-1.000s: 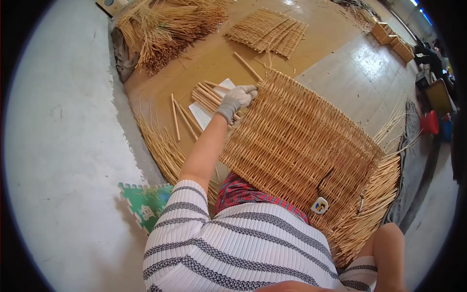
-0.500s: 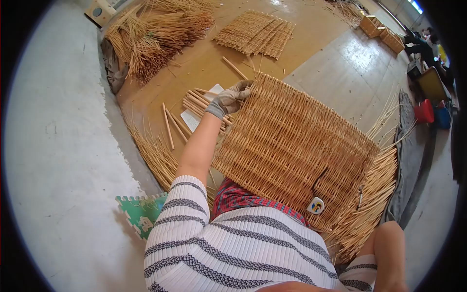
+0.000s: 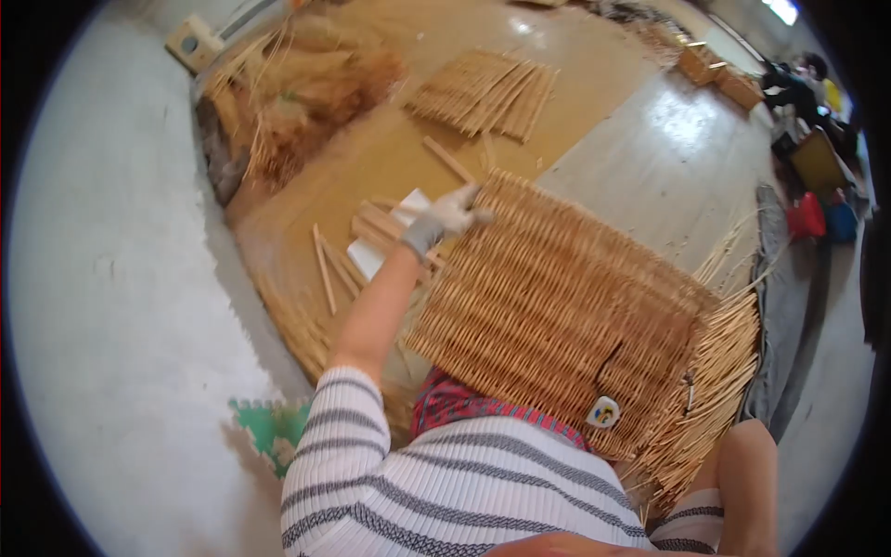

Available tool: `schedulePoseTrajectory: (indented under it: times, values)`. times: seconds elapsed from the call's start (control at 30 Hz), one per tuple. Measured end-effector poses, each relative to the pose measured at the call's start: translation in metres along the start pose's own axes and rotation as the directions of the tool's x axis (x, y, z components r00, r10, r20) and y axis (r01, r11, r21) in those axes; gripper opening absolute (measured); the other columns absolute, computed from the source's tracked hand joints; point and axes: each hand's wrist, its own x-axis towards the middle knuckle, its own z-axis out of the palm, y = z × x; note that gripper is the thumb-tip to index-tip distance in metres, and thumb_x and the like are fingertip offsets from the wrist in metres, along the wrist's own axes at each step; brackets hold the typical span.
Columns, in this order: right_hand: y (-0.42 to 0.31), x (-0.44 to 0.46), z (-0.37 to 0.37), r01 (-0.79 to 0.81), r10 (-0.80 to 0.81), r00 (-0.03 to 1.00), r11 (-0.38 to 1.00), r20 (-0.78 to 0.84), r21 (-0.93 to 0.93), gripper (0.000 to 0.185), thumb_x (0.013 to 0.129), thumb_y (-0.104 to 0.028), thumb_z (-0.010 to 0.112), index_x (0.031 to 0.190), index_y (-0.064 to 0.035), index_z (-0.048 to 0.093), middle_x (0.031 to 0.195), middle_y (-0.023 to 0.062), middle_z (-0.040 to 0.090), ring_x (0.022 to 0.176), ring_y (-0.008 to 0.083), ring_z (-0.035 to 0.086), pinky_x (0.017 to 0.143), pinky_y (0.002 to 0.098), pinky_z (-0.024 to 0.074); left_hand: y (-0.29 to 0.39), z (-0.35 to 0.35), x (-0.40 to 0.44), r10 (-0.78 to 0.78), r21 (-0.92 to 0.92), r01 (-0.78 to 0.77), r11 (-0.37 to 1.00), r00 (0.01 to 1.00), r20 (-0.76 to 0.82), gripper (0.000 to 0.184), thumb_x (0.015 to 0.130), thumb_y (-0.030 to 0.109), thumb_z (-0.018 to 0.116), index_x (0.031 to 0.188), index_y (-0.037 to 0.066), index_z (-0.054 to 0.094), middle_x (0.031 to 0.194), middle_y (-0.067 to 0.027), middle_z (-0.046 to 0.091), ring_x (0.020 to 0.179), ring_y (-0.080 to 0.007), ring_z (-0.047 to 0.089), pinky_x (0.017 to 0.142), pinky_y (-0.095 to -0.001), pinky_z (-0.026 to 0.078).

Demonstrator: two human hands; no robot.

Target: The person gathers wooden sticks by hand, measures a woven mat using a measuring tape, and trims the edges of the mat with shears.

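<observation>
A rectangular woven wicker panel lies tilted across my lap. At its upper left corner is my left hand, in a pale work glove. Its fingers are closed about the edge, with one digit lying over the weave; motion blurs them a little. A small white tape measure with a dark strap rests on the panel's lower right part. Only the bent arm of my right side shows at the lower right; my right hand is out of sight. Peeled wooden sticks lie on the floor beside my left hand.
Several finished wicker panels lie fanned out ahead. A large bundle of willow rods is at the upper left, with more rods at my right. Baskets, a red container and a person are farther right.
The whole view has shifted, so most things appear lower. My left hand stays at the panel's upper left corner, with its fingers posed differently and one digit now over the weave.
</observation>
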Motion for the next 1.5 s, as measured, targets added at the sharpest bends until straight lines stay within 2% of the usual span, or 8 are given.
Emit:
schedulePoseTrajectory:
  times: [0.17, 1.13, 1.2, 1.3, 1.37, 1.4, 1.43, 1.5]
  values:
    - [0.000, -0.004, 0.000, 0.151, -0.163, 0.974, 0.985, -0.157, -0.085, 0.034, 0.099, -0.027, 0.053, 0.125, -0.0046, 0.059, 0.118, 0.0095, 0.060, 0.114, 0.0226, 0.057, 0.104, 0.0402, 0.0466, 0.060, 0.020, -0.009, -0.183, 0.460, 0.237, 0.856, 0.970, -0.159, 0.125, 0.065, 0.069, 0.081, 0.154, -0.001, 0.028, 0.145, -0.0284, 0.049, 0.137, -0.0389, 0.046, 0.113, -0.0392, 0.038]
    - [0.006, -0.051, 0.052, 0.234, -0.157, 0.850, 0.968, -0.502, 0.094, 0.036, 0.097, -0.034, 0.059, 0.117, -0.0034, 0.064, 0.104, 0.0100, 0.066, 0.102, 0.0224, 0.065, 0.098, 0.0390, 0.0526, 0.067, 0.027, 0.016, -0.125, 0.279, 0.149, 0.949, 0.987, -0.103, 0.116, 0.071, 0.053, 0.086, 0.155, 0.000, 0.027, 0.154, -0.0217, 0.042, 0.141, -0.0323, 0.043, 0.115, -0.0353, 0.036]
    - [0.001, -0.043, 0.044, 0.217, -0.134, 0.886, 0.966, -0.444, 0.143, 0.037, 0.097, -0.034, 0.059, 0.116, -0.0034, 0.064, 0.103, 0.0100, 0.067, 0.101, 0.0224, 0.066, 0.097, 0.0389, 0.0530, 0.053, 0.034, 0.018, -0.097, 0.165, 0.110, 0.980, 0.992, -0.083, 0.116, 0.073, 0.061, 0.081, 0.155, 0.000, 0.027, 0.152, -0.0234, 0.044, 0.140, -0.0331, 0.045, 0.113, -0.0365, 0.038]
    - [-0.016, -0.036, 0.034, 0.098, -0.016, 0.955, 0.960, -0.296, 0.262, 0.037, 0.096, -0.035, 0.060, 0.115, -0.0032, 0.065, 0.102, 0.0101, 0.067, 0.100, 0.0223, 0.067, 0.097, 0.0388, 0.0536, 0.064, 0.034, 0.027, -0.143, 0.603, 0.154, 0.782, 0.987, -0.067, 0.112, 0.079, 0.076, 0.063, 0.156, 0.003, 0.027, 0.148, -0.0240, 0.048, 0.137, -0.0340, 0.048, 0.110, -0.0376, 0.041]
    - [-0.034, -0.053, 0.032, -0.008, 0.078, 0.975, 0.948, -0.206, 0.318, 0.037, 0.096, -0.035, 0.060, 0.115, -0.0032, 0.065, 0.101, 0.0101, 0.067, 0.099, 0.0223, 0.067, 0.096, 0.0388, 0.0539, 0.117, 0.030, -0.011, -0.157, 0.248, 0.157, 0.956, 0.987, -0.020, 0.101, 0.085, 0.071, 0.061, 0.157, 0.008, 0.028, 0.148, -0.0216, 0.050, 0.136, -0.0347, 0.049, 0.110, -0.0384, 0.041]
    - [-0.042, -0.096, 0.026, -0.526, 0.412, 0.780, 0.840, 0.471, 0.138, 0.038, 0.096, -0.030, 0.062, 0.123, -0.0039, 0.061, 0.121, 0.0129, 0.059, 0.113, 0.0278, 0.059, 0.100, 0.0393, 0.0496, 0.078, 0.026, -0.006, 0.025, 0.230, 0.009, 0.973, 0.989, -0.145, 0.093, 0.089, 0.065, 0.060, 0.156, 0.009, 0.030, 0.147, -0.0202, 0.051, 0.136, -0.0331, 0.050, 0.109, -0.0381, 0.041]
    - [-0.046, -0.139, 0.026, -0.727, 0.559, 0.116, 0.611, 0.821, -0.314, 0.042, 0.095, -0.025, 0.064, 0.131, -0.0046, 0.057, 0.140, 0.0158, 0.051, 0.127, 0.0333, 0.052, 0.103, 0.0398, 0.0453, 0.043, 0.019, -0.009, 0.207, 0.251, -0.139, 0.958, 0.940, -0.271, 0.084, 0.093, 0.060, 0.059, 0.155, 0.010, 0.033, 0.147, -0.0188, 0.052, 0.135, -0.0315, 0.051, 0.108, -0.0379, 0.042]
    - [-0.054, -0.202, 0.040, -0.705, 0.294, -0.109, 0.650, 0.949, -0.282, 0.053, 0.092, -0.035, 0.069, 0.140, -0.0171, 0.054, 0.148, 0.0163, 0.046, 0.136, 0.0354, 0.044, 0.111, 0.0458, 0.0404, 0.098, 0.010, -0.083, -0.109, 0.156, 0.179, 0.972, 0.920, -0.376, 0.072, 0.096, 0.051, 0.059, 0.151, 0.008, 0.038, 0.141, -0.0163, 0.058, 0.128, -0.0306, 0.057, 0.105, -0.0372, 0.045]
